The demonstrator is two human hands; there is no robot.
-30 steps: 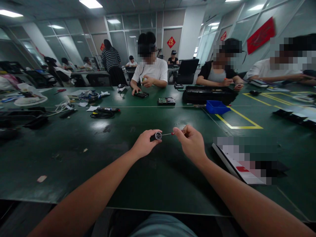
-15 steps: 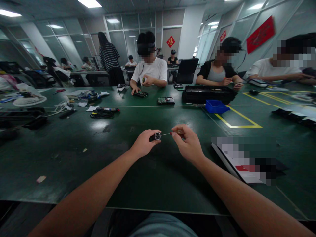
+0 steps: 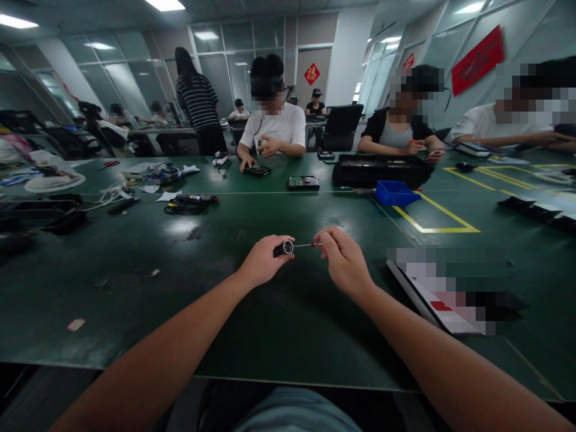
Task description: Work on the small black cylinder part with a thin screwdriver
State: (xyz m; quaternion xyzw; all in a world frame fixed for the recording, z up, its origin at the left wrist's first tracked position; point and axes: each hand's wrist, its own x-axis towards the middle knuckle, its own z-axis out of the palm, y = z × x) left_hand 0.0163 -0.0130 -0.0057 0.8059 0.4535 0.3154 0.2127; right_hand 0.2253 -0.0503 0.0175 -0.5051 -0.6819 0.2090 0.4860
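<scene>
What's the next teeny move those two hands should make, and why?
Probably a small twist with the right hand, the left hand holding steady. The right hand grips what looks like a screwdriver, and its thin shaft points at the end of the dark cylinder in the left hand. Whether the tip touches is too small to tell.

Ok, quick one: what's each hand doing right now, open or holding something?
Left hand: closed, holding a black cylinder with a silver-rimmed end.
Right hand: closed, holding a thin screwdriver by its handle.
</scene>
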